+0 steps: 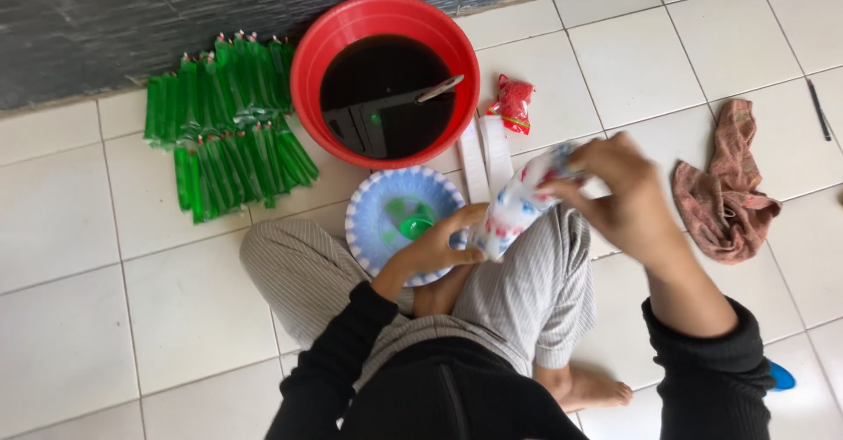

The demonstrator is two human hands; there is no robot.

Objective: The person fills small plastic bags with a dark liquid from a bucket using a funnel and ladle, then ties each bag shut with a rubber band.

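Two hands, left hand and right hand, clamp fingers round a plastic pack (white, speckled).

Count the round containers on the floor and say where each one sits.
2. The red basin of dark liquid stands by the wall; the blue bowl sits just in front of it, touching the left hand. Others may be hidden behind the person.

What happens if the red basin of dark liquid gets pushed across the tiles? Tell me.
The red basin looks well filled, so it is probably heavy and apt to slosh. Its wide round shape suggests it would slide, not tip. The spoon lying in it may shift.
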